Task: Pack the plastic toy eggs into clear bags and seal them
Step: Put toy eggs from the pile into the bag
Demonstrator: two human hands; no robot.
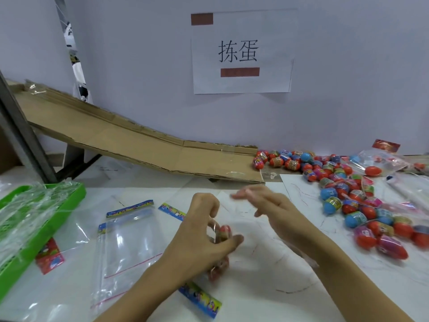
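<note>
**Lin:** White marbled counter (pixel 255 275), pale wall behind with a paper sign (pixel 242 52) taped up. Where's the work right now?

**Mo:** In the middle. The left hand (pixel 197 233) has its fingers (pixel 234 240) curled round a clear bag (pixel 216 259) with red toy eggs (pixel 224 231) inside; one egg shows between thumb and forefinger, another lower down under the palm. The bag's blue printed header (pixel 200 300) trails toward the near edge.

**Lin:** And the right hand (pixel 274 210)?

**Mo:** Lifted just beside the left, fingers stretched out and loose, gripping nothing. It's blurred, so I can't say more than that.

**Lin:** So, judging by that, the eggs are in and the sealing is the step in hand?

**Mo:** I'd guess so. To do it well: keep the eggs pushed down away from the mouth, flatten the flap, then press along the strip from one end to the other so no wrinkle is trapped.

**Lin:** Supplies?

**Mo:** Empty bags (pixel 125 242) lie flat just left of the hands, a green tray (pixel 69 201) of more plastic beyond them. The loose egg pile (pixel 348 198) spreads along the right, at the foot of a cardboard ramp (pixel 139 140). A half-filled bag (pixel 380 163) sits at the far right.
</note>
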